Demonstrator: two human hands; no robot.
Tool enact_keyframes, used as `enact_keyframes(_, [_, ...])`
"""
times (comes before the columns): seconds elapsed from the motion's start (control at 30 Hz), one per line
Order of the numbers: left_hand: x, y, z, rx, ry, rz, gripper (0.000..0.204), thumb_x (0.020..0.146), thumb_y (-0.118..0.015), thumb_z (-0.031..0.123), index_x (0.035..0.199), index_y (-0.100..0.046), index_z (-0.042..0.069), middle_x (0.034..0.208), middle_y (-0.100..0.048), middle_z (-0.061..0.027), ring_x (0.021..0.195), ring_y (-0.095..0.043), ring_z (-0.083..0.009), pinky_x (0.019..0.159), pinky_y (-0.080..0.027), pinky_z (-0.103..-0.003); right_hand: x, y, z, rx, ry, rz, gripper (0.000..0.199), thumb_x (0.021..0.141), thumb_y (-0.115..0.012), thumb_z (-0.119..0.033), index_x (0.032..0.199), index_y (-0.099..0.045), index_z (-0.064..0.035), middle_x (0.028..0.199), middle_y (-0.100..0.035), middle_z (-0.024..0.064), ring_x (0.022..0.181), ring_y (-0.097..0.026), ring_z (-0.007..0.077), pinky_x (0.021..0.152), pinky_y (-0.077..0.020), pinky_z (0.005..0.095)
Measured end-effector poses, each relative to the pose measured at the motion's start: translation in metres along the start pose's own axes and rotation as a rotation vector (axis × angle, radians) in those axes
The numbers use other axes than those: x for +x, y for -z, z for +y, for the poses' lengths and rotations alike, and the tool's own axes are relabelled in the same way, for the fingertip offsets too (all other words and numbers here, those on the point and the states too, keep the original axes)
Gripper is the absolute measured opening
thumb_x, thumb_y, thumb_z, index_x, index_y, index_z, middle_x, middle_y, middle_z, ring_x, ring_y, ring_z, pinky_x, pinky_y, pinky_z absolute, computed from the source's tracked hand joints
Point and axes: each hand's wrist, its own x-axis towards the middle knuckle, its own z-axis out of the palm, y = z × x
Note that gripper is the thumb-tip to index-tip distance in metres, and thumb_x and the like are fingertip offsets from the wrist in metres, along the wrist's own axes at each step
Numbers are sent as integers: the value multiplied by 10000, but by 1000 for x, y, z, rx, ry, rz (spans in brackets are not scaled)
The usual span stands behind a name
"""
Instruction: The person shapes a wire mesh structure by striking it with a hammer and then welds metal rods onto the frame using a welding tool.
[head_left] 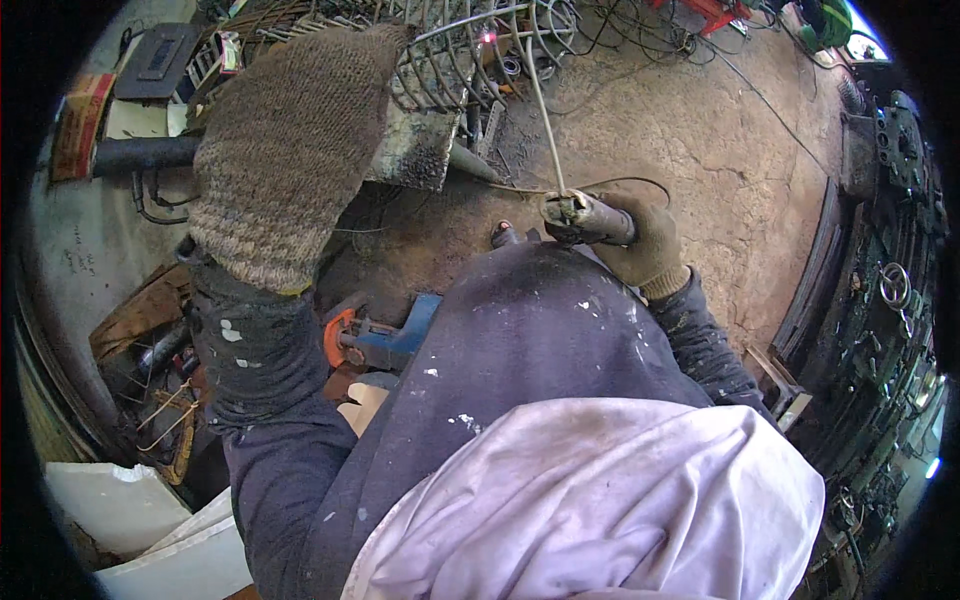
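Note:
My right hand [645, 240], in a tan knitted glove, grips a dark welding electrode holder [585, 217]. A thin grey welding rod [545, 115] rises from the holder toward a bent wire grid [470, 50] at the top. A small red glow [489, 37] shows on the wire grid near the rod's far end. My left hand [290, 150], in a grey knitted glove, is raised close to the camera with its back toward me. What it holds is hidden. A grey block [415, 145] sits just beside it under the wire grid.
A blue and orange clamp [375, 340] lies below my left forearm. Scrap metal and wire [150, 330] pile up at the left, with a dark pipe [140, 155] above. Cables [640, 40] trail over the rusty brown floor [700, 140]. Machine parts [895, 290] line the right edge.

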Motion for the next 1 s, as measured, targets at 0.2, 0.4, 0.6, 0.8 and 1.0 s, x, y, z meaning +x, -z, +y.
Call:
enact_keyframes(0.2, [-6,-20,-22,8,-62,26,433,948,-583,103,1379,-613,140,1051,-706,-151,984,-705,-346,858,-577,-451,9,-3,-13,-4,35,-41,553,650,-926,-336,1108,-705,-121,965,-748,131,851,-733,357,734,-576,449])
enact_keyframes(0.4, [-4,-24,-26,-8,-107,55,463,927,-595,96,1388,-606,135,1074,-694,-144,998,-696,-335,865,-572,-449,11,-5,-21,-39,33,-33,545,652,-924,-322,1099,-703,-104,954,-747,134,853,-736,354,734,-580,438])
enact_keyframes(0.6, [-11,-22,-9,91,-1,133,489,928,-588,93,1412,-588,160,1083,-683,-126,1013,-688,-320,868,-569,-450,12,-2,-24,-11,-3,-34,511,663,-919,-292,1082,-705,-92,965,-750,141,862,-736,360,746,-583,437])
enact_keyframes(0.8, [-7,-19,-26,170,-136,78,507,927,-592,107,1429,-579,180,1094,-677,-117,1005,-688,-317,870,-570,-451,11,2,-23,-25,-40,-37,501,666,-907,-295,1084,-712,-100,973,-750,140,874,-733,364,753,-583,438])
enact_keyframes(1.0, [-16,-34,-21,129,-61,191,472,940,-599,130,1409,-596,174,1056,-681,-126,985,-691,-327,859,-576,-446,2,5,-17,-70,16,-11,493,665,-892,-298,1083,-717,-104,979,-744,136,886,-724,357,761,-572,451])
